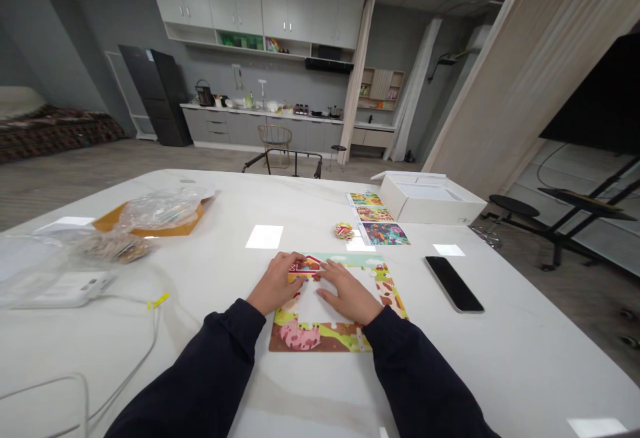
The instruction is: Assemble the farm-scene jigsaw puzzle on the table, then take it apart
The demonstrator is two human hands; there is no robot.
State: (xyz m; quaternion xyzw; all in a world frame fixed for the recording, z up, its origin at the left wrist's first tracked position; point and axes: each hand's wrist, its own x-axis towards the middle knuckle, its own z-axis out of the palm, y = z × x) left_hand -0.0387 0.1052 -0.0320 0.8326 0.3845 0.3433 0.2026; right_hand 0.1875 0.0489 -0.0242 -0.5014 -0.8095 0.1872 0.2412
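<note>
A farm-scene jigsaw puzzle (345, 339) lies flat on the white table, its border pieced together around a bare white middle. My left hand (277, 283) rests on the upper left of the puzzle, fingers bent over a red and orange section. On the other side of that section, my right hand (345, 291) lies with its fingers apart, fingertips at the red roof picture and thumb over the white middle. Whether my left fingers pinch a piece is too small to tell. Beyond the puzzle sits a small pile of loose pieces (343, 231).
Picture cards (385, 234) and an open white box (430, 210) stand at the back right. A black phone (454, 284) lies on the right. Plastic bags (160, 210), a white device (70, 290) and its cable occupy the left.
</note>
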